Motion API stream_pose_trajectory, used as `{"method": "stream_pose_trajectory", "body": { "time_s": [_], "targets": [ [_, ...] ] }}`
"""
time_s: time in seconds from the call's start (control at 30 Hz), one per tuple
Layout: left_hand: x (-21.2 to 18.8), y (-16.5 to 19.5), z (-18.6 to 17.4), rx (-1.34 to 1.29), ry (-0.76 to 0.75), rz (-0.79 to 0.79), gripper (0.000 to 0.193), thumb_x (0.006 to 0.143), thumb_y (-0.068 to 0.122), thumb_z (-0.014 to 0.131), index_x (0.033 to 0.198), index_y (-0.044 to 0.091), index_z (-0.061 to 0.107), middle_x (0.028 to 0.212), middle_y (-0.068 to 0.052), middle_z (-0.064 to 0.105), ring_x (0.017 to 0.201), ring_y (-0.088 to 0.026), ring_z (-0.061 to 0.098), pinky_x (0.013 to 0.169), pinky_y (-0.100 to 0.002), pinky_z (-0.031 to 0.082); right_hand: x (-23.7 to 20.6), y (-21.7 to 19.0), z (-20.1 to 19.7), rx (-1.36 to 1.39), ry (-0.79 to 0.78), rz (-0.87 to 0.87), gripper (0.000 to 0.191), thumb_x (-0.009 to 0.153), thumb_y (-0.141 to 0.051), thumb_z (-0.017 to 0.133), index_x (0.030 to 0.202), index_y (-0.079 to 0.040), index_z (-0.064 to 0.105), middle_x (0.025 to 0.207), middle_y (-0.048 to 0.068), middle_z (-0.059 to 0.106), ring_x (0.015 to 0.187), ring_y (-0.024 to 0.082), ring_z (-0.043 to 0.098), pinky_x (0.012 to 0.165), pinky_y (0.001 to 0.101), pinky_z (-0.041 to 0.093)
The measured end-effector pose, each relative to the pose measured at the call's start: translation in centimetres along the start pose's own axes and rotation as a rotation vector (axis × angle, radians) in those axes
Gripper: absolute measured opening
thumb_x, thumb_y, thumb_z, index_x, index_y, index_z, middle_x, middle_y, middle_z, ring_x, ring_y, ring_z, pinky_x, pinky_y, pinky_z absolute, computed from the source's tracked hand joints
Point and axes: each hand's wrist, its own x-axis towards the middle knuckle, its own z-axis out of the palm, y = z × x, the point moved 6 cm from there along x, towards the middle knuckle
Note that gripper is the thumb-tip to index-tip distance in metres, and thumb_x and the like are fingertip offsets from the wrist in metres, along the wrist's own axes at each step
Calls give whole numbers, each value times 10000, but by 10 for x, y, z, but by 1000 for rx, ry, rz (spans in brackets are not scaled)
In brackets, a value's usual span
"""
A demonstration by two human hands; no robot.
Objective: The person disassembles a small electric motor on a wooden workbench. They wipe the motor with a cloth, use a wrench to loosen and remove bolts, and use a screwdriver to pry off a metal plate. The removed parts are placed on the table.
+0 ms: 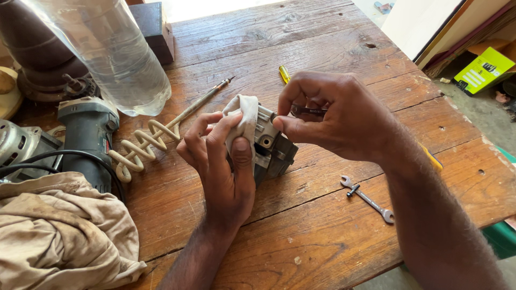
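My left hand (223, 161) grips a small grey metal machine part (274, 145) through a white cloth (243, 115), pressing it down on the wooden table (301, 225). My right hand (333, 115) pinches a thin dark metal tool (306, 111) at the top of the part. The tool's tip is hidden behind my fingers. A yellow-handled screwdriver (284, 73) lies just beyond my right hand, mostly covered by it.
A small open-ended spanner (367, 199) lies to the right of the part. At left sit an angle grinder (86, 134), a spiral mixing paddle (156, 134), a clear plastic bottle (115, 53) and a dirty rag (59, 236). A green box (484, 70) lies on the floor.
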Motion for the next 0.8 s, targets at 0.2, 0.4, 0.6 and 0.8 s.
{"method": "stream_pose_trajectory", "body": {
  "time_s": [0.2,0.4,0.6,0.8],
  "targets": [
    [1,0,0,-4,-1,-2,289,1169,263,455,1403,126,555,1419,-121,447,1261,-256,344,1143,-449,300,0,-1,-2,13,-2,-12,192,902,-234,770,1027,-108,696,736,-29,696,608,30,639,533,209,552],
    [0,0,-2,6,0,5,288,1170,264,454,1403,129,556,1418,-119,453,1258,-253,349,1143,-445,303,0,0,2,5,-3,22,204,892,-243,792,992,-95,691,704,-12,678,582,60,601,508,238,522],
    [0,-1,-3,10,-1,1,288,1171,265,453,1403,127,554,1419,-121,455,1262,-254,353,1146,-446,302,0,-2,2,15,10,-49,191,899,-228,782,1004,-93,697,736,-18,690,614,44,627,543,231,548],
    [1,-1,0,5,-2,-2,290,1167,265,453,1401,127,555,1416,-120,453,1263,-255,351,1145,-448,301,2,3,3,7,-4,-24,187,919,-246,770,1000,-93,700,749,-4,716,595,58,647,519,229,565]
  ]
}}
